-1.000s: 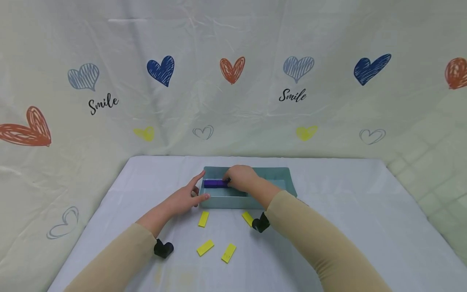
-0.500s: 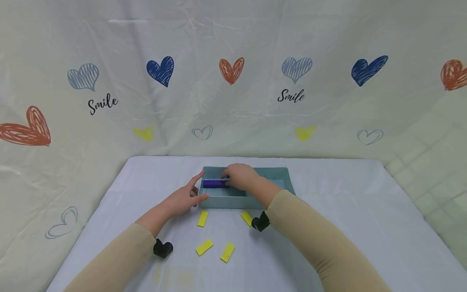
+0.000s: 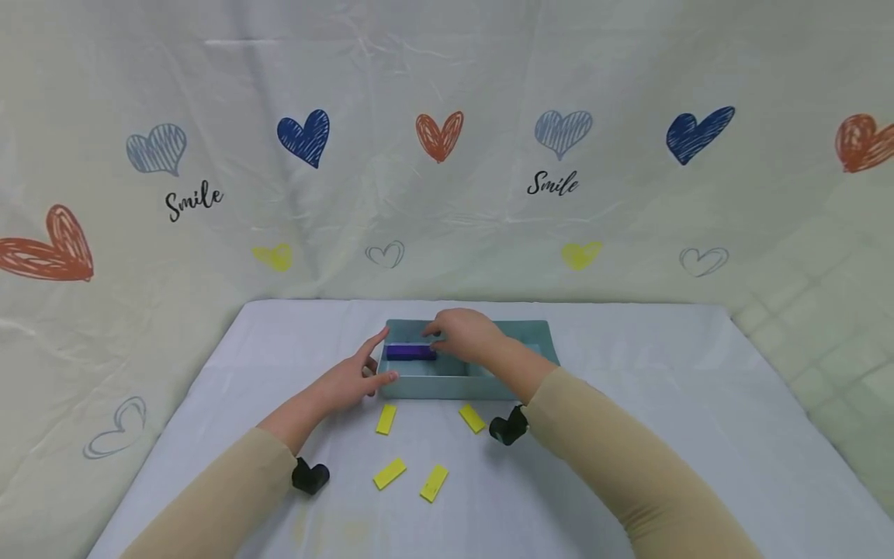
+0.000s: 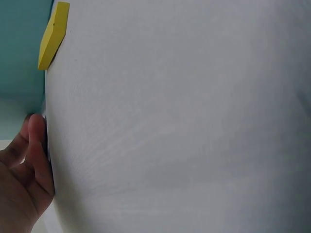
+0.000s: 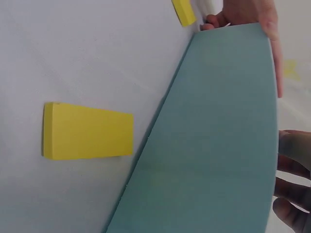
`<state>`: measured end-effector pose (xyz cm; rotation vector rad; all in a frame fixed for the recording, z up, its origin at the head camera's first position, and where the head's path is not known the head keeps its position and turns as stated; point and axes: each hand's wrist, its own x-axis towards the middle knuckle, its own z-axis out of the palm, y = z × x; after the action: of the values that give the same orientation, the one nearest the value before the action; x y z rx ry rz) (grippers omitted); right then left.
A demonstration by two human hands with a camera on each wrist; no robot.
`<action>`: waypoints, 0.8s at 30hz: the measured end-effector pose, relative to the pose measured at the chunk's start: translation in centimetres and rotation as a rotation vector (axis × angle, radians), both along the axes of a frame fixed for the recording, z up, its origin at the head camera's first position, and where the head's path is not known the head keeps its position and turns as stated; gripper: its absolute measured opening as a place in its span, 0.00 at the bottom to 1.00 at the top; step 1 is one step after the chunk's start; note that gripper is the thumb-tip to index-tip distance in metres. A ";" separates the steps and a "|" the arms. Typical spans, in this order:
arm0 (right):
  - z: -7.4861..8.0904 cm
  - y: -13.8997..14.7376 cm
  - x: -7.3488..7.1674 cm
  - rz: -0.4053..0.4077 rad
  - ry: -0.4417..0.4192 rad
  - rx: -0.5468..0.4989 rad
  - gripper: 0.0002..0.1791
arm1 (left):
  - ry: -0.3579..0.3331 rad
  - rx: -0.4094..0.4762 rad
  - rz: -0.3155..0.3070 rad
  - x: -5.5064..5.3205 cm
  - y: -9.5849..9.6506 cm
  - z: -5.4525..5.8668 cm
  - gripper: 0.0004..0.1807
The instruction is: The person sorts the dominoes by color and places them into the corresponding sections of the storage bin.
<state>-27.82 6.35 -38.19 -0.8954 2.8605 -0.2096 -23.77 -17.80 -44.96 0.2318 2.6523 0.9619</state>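
Note:
A teal divided tray (image 3: 440, 387) stands toward the far side of the white table. Inside its left part lies a row of purple blocks (image 3: 410, 352). My left hand (image 3: 352, 380) rests against the tray's left end, index finger reaching to the far corner and thumb at the near corner. My right hand (image 3: 469, 335) is over the tray with loosely bent fingers, fingertips just right of the purple row and nothing seen between them. In the right wrist view, the right fingers (image 5: 295, 167) show beyond the tray's wall (image 5: 218, 126).
Several yellow blocks lie on the cloth before the tray: one block (image 3: 386, 419) near its left front, another block (image 3: 471, 418) near the right forearm, and two nearer blocks (image 3: 389, 473). A heart-printed curtain (image 3: 447, 202) hangs behind the table.
My right hand has let go of the purple row and lifted slightly up and to the right, uncovering its right end. The left hand stays at the tray's end.

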 end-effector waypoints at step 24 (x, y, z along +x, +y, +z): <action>2.1 7.1 4.4 -0.042 0.030 -0.215 0.18 | -0.004 -0.006 0.008 0.2 0.4 0.0 0.51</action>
<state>-23.41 13.48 -36.14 -0.8813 2.9266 -0.5219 -23.59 -17.41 -44.94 0.2174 2.6544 0.9560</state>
